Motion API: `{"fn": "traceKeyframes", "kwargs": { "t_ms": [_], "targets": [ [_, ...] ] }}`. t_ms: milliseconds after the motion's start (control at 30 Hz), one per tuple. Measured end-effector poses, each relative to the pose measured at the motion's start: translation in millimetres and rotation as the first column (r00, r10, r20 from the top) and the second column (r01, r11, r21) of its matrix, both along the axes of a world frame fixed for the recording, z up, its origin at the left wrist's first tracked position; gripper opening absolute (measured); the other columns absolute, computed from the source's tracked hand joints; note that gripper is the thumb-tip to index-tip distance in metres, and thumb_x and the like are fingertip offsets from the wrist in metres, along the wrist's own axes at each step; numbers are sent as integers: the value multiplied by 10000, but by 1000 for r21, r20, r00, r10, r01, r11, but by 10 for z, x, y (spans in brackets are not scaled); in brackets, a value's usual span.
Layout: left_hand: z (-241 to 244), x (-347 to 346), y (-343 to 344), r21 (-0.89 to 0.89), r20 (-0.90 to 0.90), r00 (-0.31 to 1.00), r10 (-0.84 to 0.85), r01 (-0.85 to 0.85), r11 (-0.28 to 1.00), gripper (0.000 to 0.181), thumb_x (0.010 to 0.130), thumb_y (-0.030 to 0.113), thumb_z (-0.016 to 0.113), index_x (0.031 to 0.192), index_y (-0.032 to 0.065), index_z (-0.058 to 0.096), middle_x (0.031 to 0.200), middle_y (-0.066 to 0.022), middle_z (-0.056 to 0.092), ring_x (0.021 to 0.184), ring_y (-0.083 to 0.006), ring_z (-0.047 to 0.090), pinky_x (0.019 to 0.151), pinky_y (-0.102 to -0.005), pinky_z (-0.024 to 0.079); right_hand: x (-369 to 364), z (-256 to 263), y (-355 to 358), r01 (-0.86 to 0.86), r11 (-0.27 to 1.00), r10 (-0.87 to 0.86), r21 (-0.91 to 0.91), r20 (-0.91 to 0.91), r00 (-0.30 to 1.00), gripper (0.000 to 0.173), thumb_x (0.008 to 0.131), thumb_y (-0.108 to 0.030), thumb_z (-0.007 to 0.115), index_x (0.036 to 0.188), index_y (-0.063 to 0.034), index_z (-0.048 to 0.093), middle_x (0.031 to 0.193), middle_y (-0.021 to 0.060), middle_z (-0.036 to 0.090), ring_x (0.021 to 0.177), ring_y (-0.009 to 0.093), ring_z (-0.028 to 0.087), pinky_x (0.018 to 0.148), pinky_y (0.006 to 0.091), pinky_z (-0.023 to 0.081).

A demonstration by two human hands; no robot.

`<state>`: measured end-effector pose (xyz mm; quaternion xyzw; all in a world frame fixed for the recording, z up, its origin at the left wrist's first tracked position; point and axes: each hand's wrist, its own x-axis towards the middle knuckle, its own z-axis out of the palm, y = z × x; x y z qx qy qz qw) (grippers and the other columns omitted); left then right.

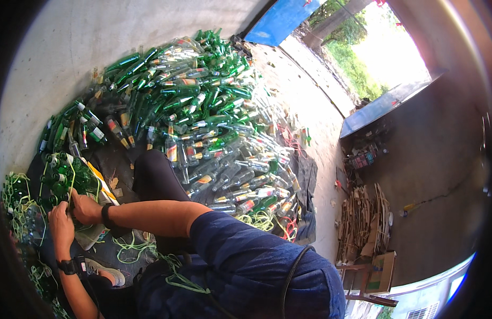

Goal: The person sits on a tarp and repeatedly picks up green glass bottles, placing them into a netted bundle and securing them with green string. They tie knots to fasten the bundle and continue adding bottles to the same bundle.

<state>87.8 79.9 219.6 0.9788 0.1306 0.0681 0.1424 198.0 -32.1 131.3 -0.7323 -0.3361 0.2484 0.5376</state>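
Note:
A bundle of upright green glass bottles (61, 175) stands at the left, with pale yellow-green plastic twine (73, 175) running over it. My left hand (61, 223), with a watch on the wrist, grips the twine at the near edge of the bundle. Right beside it, my right hand (86, 208) has its fingers curled at the same twine, the index finger pointing towards the bottles. The spot where the fingers meet the twine is small and partly hidden. A white and orange carton (100, 179) lies against the bundle's right side.
A large heap of loose green and clear bottles (198, 103) spreads ahead along the wall. More twine-wrapped bottles (16, 195) stand at far left. Loose twine (136, 249) lies on the black sheet (122, 159) near my shoe (106, 271). Stacked flattened cardboard (359, 223) stands at right.

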Motion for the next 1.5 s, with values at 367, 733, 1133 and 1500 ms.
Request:
{"fn": "traceKeyframes", "kwargs": {
  "t_ms": [367, 733, 1133, 1500],
  "targets": [
    [-84, 68, 86, 6, -82, 996, -24, 25, 1000, 176, 825, -57, 603, 982, 4, 552, 1024, -206, 627, 1076, -456, 584, 943, -542, 438, 16, -55, 30, 32, 999, -33, 41, 11, 999, 514, 935, -150, 674, 1354, 7, 420, 899, 344, 693, 871, 555, 670, 716, 595, 503],
    [138, 59, -118, 266, 16, 998, -53, 46, 963, 62, 814, -4, 665, 865, 24, 643, 993, -161, 631, 1100, -402, 585, 992, -558, 462, 86, -71, 30, -13, 999, 17, -53, 77, 997, 469, 917, -115, 666, 1282, 62, 430, 857, 357, 682, 822, 549, 677, 666, 604, 503],
    [224, 104, -119, 287, 38, 996, -86, 72, 955, 17, 796, -11, 656, 811, -5, 655, 1028, -182, 595, 1111, -403, 564, 957, -529, 460, 152, -145, 84, -22, 999, 23, -38, 37, 999, 411, 930, -82, 641, 1264, 75, 459, 927, 368, 692, 885, 548, 683, 714, 589, 523],
    [353, 48, -139, 252, 26, 1000, 15, -21, 967, 103, 824, 25, 728, 889, 11, 649, 1067, -187, 600, 1085, -412, 578, 935, -524, 483, 179, -59, 21, -49, 999, 47, 15, 114, 992, 419, 925, -78, 621, 1276, 91, 465, 912, 362, 697, 855, 527, 700, 683, 570, 542]
  ]
}}
